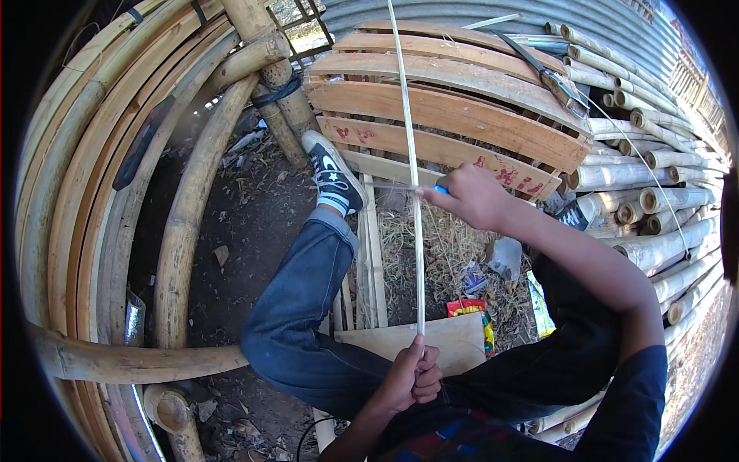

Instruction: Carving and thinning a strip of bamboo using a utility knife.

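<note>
A long, thin pale strip [409, 131], apparently bamboo, runs upright from my lap past the wooden slats. My left hand [413, 377] is closed round its lower end, with the thumb along it. Farther up, my right hand [471, 196] grips a knife by its blue handle [439, 189]. The thin knife blade [391, 185] points left across the strip, and my right thumb lies close to the strip at that spot. Most of the handle is hidden in my fingers.
A slatted wooden crate [454, 104] stands ahead, with a dark-bladed tool [558, 85] on it. Bamboo poles [616, 177] are stacked at right; more bamboo and planks [85, 192] rise at left. My sneakered foot [335, 173] rests by the crate. A board [416, 343] lies near my lap.
</note>
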Demonstrator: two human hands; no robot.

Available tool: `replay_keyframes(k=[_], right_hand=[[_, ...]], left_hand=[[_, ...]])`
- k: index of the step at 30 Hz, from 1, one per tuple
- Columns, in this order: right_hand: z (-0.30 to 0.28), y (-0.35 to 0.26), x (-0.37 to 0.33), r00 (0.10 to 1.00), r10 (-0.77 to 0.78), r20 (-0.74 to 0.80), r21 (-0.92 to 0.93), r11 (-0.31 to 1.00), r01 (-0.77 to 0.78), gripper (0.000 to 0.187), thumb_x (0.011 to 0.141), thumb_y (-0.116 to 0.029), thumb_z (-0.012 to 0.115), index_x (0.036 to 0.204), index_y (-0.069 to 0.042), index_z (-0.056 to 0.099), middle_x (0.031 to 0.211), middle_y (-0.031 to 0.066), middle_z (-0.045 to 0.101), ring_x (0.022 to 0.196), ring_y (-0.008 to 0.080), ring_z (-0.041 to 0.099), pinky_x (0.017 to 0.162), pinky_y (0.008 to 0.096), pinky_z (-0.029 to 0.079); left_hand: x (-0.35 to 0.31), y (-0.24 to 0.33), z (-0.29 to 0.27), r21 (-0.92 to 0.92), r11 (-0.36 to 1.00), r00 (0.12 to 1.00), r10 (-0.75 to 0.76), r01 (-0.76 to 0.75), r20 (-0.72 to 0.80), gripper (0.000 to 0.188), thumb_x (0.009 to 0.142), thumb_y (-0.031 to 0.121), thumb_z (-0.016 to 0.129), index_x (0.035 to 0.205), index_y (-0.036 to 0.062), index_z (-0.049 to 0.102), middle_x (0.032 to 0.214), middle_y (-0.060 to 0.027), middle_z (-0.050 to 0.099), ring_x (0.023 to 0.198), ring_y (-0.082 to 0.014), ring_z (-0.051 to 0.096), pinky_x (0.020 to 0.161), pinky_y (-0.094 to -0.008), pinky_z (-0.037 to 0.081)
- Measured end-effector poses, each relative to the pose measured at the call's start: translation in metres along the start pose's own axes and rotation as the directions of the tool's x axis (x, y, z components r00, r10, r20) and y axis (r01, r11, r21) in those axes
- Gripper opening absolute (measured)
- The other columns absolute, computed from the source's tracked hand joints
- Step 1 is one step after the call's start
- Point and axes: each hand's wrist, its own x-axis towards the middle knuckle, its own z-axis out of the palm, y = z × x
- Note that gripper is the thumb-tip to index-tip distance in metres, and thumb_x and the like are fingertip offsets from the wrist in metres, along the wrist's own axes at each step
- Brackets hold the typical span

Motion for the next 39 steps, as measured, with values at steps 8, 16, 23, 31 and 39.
replay_keyframes(k=[8, 16, 23, 31, 39], right_hand=[[0.005, -0.013, -0.005, 1.0, 0.003, 0.028, 0.009, 1.0, -0.003, 0.07, 0.091, -0.057, 0.038, 0.059, 0.002, 0.059, 0.051, 0.0202, 0.051, 0.054, 0.0374, 0.057, 0.058, 0.0469, 0.048], [-0.026, 0.042, 0.004, 0.939, 0.269, -0.214, -0.077, 0.954, -0.29, 0.066, 0.092, -0.054, 0.038, 0.065, 0.0, 0.065, 0.054, 0.0205, 0.054, 0.057, 0.0373, 0.059, 0.06, 0.046, 0.049], [-0.001, 0.015, -0.006, 0.985, 0.169, -0.03, 0.127, 0.978, -0.164, 0.063, 0.094, -0.05, 0.041, 0.074, 0.006, 0.062, 0.053, 0.0223, 0.051, 0.059, 0.0383, 0.058, 0.062, 0.047, 0.046], [0.013, -0.009, -0.015, 0.992, 0.045, 0.114, 0.439, 0.894, -0.091, 0.063, 0.092, -0.055, 0.043, 0.088, 0.005, 0.063, 0.054, 0.0131, 0.048, 0.053, 0.0245, 0.05, 0.059, 0.0406, 0.043], [0.008, -0.004, -0.015, 0.983, 0.123, 0.138, 0.444, 0.879, -0.173, 0.066, 0.09, -0.058, 0.046, 0.074, 0.005, 0.059, 0.054, 0.0126, 0.048, 0.053, 0.0235, 0.049, 0.058, 0.0392, 0.041]], left_hand=[[0.003, -0.006, -0.02, -0.207, 0.978, 0.982, 0.003, 0.036, 0.187, 0.051, 0.096, 0.056, 0.023, 0.063, 0.017, 0.025, 0.047, 0.0066, 0.014, 0.035, -0.005, 0.011, 0.033, -0.0223, 0.01], [-0.014, -0.033, -0.033, -0.449, 0.868, 0.861, 0.051, 0.212, 0.506, 0.051, 0.097, 0.054, 0.024, 0.063, 0.0165, 0.025, 0.045, 0.0066, 0.012, 0.033, -0.0051, 0.008, 0.03, -0.022, 0.01], [0.002, -0.02, -0.035, -0.65, 0.644, 0.661, 0.286, 0.404, 0.694, 0.051, 0.098, 0.049, 0.024, 0.062, 0.0131, 0.025, 0.043, 0.0063, 0.015, 0.03, -0.0041, 0.013, 0.027, -0.022, 0.013], [0.015, 0.003, -0.03, -0.639, 0.678, 0.678, 0.279, 0.362, 0.68, 0.045, 0.1, 0.041, 0.025, 0.072, 0.0066, 0.031, 0.045, 0.0039, 0.021, 0.03, -0.0041, 0.02, 0.025, -0.0195, 0.021], [0.015, 0.024, -0.032, -0.567, 0.816, 0.866, 0.203, 0.109, 0.458, 0.034, 0.101, 0.036, 0.028, 0.091, 0.0063, 0.04, 0.052, 0.0014, 0.029, 0.038, -0.0048, 0.026, 0.03, -0.0182, 0.022]])
